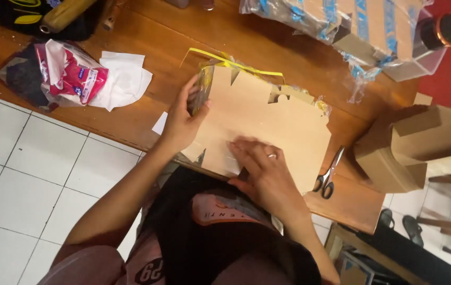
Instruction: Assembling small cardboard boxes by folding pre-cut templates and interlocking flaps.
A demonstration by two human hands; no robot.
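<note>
Left hand (182, 122) first, in the one head view we have: it curls round the left edge of the card (267, 124), thumb on top and fingers wrapped under, so we read it as a light clasp, not a clenched fist. Our right hand (264, 171) lies flat and open on the card's near edge, fingers spread and pressing down, gripping nothing; a ring shows on one finger.

We see the card as a flat brown die-cut blank with notches along its far side, lying on the table (130, 113) right in front of us. Its long axis runs from our near left toward the far right, slightly slanted against the table edge. Both hands touch it: the left at its short end, the right at its long near side, closer to our body.

Under the card's far edge we see a clear bag (225, 62) with a yellow strip. Scissors (328, 177) lie just right of the card, near our right hand but apart from it. A folded box (410, 145) stands farther right.
</note>
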